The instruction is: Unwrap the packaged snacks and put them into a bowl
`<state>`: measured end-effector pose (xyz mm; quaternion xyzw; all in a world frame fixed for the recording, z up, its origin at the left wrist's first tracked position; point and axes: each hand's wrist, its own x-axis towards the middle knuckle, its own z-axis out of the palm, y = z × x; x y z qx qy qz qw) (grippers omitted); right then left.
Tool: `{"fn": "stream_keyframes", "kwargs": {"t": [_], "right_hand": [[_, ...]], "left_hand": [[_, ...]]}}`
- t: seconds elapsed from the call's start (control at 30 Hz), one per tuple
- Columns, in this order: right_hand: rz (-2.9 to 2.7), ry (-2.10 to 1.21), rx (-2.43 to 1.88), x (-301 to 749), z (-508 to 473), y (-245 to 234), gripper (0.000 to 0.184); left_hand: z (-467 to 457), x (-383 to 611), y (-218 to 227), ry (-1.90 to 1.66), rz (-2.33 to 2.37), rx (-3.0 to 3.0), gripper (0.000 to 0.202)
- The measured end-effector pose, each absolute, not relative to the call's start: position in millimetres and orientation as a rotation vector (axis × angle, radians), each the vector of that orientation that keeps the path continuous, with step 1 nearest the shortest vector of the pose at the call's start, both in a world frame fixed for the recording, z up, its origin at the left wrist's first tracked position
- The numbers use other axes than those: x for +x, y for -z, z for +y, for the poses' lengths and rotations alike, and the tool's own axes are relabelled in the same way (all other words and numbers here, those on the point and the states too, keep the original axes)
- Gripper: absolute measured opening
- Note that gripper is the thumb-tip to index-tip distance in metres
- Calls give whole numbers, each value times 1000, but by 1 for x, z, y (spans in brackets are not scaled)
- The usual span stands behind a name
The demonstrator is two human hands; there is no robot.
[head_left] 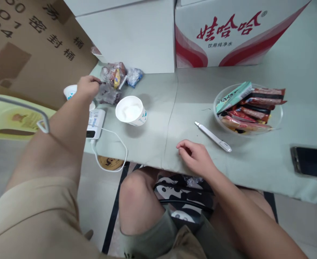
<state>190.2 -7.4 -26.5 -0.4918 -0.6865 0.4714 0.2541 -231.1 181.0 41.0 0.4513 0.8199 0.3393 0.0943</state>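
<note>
My left hand (pixel 87 86) reaches to the far left of the table, fingers pinched on the edge of a clear plastic bag of wrapped snacks (pixel 113 77). A white paper cup (pixel 131 110) with something white inside stands just right of that hand. My right hand (pixel 194 155) rests on the table's near edge with its fingers loosely curled and nothing in them. A white pen-like stick (pixel 212 136) lies just beyond it.
A clear bowl (pixel 278 115) of snack packets sits at the right. A dark phone (pixel 311 162) lies at the right edge. A white power bank (pixel 96 123) with a cable lies under my left forearm. Cardboard boxes (pixel 228 32) line the back.
</note>
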Motion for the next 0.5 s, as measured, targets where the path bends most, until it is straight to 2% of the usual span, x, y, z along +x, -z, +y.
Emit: {"fn": "stream_keyframes", "kwargs": {"t": [0.07, 0.17, 0.33, 0.47, 0.5], "right_hand": [[-1886, -1251, -1342, 188, -9, 27, 22], [-1888, -1246, -1316, 189, -13, 28, 22], [-1861, -1249, -1288, 194, -18, 31, 21], [-1851, -1252, -1267, 200, -22, 33, 20], [-1847, -1254, -1265, 202, -23, 33, 20]], "left_hand": [[175, -224, -59, -1026, 2489, 1302, 8], [160, -201, -94, -1301, 2445, 1101, 7], [135, -155, -135, -1736, 2042, 1016, 14], [124, -125, -140, -1750, 1720, 963, 7], [121, -116, -142, -1734, 1682, 963, 13]]}}
